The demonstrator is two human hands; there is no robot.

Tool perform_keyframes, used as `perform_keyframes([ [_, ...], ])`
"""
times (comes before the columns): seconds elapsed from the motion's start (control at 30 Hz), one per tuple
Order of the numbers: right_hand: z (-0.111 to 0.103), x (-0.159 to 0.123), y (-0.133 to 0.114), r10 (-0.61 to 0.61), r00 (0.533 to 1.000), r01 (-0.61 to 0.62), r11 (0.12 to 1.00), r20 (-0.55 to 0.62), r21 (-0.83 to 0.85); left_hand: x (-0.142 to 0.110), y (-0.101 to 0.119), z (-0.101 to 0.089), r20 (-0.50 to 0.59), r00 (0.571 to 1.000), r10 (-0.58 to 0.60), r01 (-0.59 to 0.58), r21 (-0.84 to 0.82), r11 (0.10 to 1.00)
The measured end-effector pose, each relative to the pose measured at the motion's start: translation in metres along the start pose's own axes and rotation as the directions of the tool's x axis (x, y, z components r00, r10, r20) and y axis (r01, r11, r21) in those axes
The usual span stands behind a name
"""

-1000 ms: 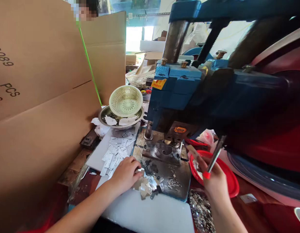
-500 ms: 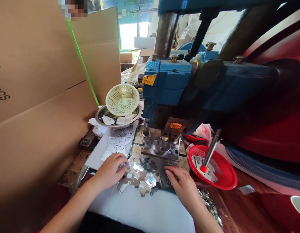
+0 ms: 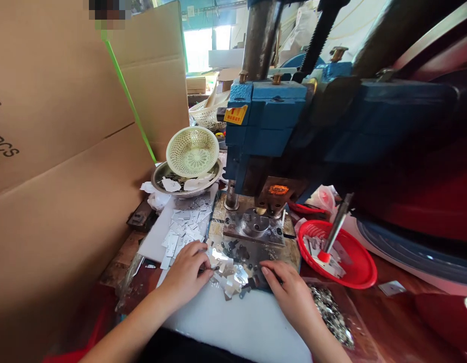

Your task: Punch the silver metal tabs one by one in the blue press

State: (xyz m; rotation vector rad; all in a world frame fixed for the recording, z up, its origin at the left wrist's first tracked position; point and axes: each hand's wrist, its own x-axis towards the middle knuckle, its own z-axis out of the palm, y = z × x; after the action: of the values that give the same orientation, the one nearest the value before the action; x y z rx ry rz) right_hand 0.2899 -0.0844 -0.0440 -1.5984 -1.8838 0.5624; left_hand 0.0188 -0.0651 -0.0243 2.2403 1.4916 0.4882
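Note:
My left hand (image 3: 188,269) is at the left edge of a loose pile of small metal plates (image 3: 233,275). Its thumb and fingers are closed on a small dark metal piece (image 3: 215,268), whose tip sticks out past them. On the pile's right side rests my right hand (image 3: 289,285), index finger and thumb stretched forward with a gap between; its other fingers are partly hidden. Just beyond the pile stands a blue press (image 3: 271,118) with a round steel die (image 3: 255,223) on its bed. Flat pale metal blanks (image 3: 184,229) lie to the left.
A red basket (image 3: 365,267) holding cut pieces and a metal rod stands right of the press. Small metal parts (image 3: 331,312) lie in front of it. A pale colander (image 3: 192,151) sits on a metal bowl (image 3: 157,176) at back left. Cardboard (image 3: 59,126) walls the left side.
My left hand has shifted onto the pile's near-left edge, and a small dark piece now shows at its fingertips. My right hand stays nearly in place. The view has moved slightly.

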Motion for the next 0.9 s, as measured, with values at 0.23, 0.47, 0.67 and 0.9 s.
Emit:
perform_keyframes([
  [0.23, 0.001, -0.004, -0.005, 0.016, 1.0, -0.016, 1.0, -0.013, -0.002, 0.027, 0.02, -0.013, 0.002, 0.999, -0.05, 0.05, -0.038, 0.998],
  [0.47, -0.015, -0.005, 0.017, 0.108, 0.987, -0.11, 0.994, -0.12, -0.012, -0.008, 0.004, -0.024, 0.145, 0.987, -0.071, 0.052, 0.133, 0.99],
  [0.67, -0.024, -0.002, 0.023, 0.122, 0.984, -0.131, 0.99, -0.132, -0.059, -0.004, 0.006, -0.009, 0.146, 0.984, -0.103, 0.1, 0.031, 0.995],
  [0.9, -0.011, 0.009, 0.007, -0.033, 0.999, 0.038, 0.951, 0.022, -0.307, 0.002, 0.005, -0.008, 0.04, 0.988, -0.151, 0.155, -0.124, 0.98],
])
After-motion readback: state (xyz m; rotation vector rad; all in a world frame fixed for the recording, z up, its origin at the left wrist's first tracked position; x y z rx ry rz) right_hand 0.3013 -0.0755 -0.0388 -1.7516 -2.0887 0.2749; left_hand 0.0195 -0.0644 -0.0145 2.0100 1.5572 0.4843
